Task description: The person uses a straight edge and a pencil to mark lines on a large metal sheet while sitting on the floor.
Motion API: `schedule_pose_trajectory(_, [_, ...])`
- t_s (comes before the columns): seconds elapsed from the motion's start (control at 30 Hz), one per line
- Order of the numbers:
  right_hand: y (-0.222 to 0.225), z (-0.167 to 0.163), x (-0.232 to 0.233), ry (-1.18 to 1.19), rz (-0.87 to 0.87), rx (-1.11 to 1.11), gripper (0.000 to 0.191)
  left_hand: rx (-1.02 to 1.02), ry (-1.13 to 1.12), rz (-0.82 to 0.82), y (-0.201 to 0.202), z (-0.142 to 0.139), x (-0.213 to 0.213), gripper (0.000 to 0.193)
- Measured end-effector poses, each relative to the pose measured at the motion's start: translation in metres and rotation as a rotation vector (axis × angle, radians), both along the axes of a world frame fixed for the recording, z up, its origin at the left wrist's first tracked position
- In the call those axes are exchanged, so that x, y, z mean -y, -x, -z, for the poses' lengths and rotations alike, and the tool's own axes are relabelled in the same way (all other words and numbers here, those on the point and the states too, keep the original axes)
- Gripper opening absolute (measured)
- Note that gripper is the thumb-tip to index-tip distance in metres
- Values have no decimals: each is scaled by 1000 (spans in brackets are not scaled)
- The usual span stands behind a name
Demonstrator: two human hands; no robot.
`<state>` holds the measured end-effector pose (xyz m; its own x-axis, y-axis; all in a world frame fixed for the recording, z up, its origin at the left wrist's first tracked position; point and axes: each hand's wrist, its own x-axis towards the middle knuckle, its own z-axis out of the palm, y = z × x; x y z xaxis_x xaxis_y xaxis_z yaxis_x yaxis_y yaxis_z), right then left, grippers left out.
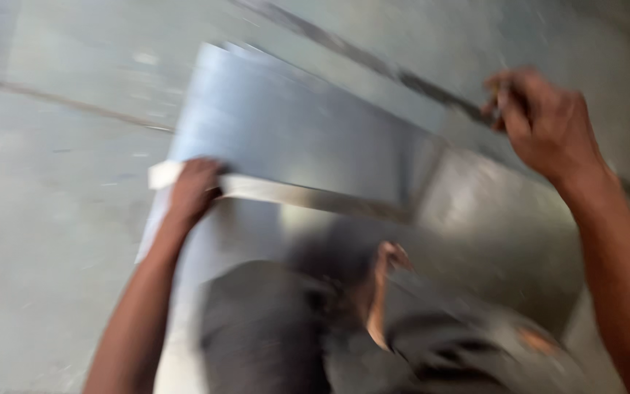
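The picture is motion-blurred. My left hand (192, 191) presses on a flat steel ruler or strip (308, 197) that lies across a shiny metal sheet (286, 124) on the floor. My right hand (541, 120) is raised at the upper right, fingers closed around a small thin tool that I cannot make out clearly. My foot (384, 292) and knees in dark trousers (264, 328) rest on the near part of the sheet.
The sheet lies on a grey concrete floor (52, 241). A dark line or seam (373, 62) runs diagonally across the floor behind the sheet. Several sheet edges show stacked at the sheet's far corner (231, 49).
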<state>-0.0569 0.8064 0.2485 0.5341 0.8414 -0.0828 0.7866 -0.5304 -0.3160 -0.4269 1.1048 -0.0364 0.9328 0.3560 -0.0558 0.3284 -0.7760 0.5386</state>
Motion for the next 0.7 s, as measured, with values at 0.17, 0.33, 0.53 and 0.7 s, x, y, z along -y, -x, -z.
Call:
schedule_pose_trajectory(0.17, [-53,63,90,-24,214,-111,16,-376,-105,-287,128,-53,31,49])
schedule_pose_trajectory(0.33, [-89,137,111,-247,233,-398,16,-776,-149,-501,115,-17,67,49])
schedule_pose_trajectory(0.53, [-68,208,18,-169,2,-532,16,-922,-147,-641,174,-77,78,53])
schedule_pose_trajectory(0.7, [-23,221,-69,-114,-242,-521,19,-744,-142,-730,232,-161,116,60])
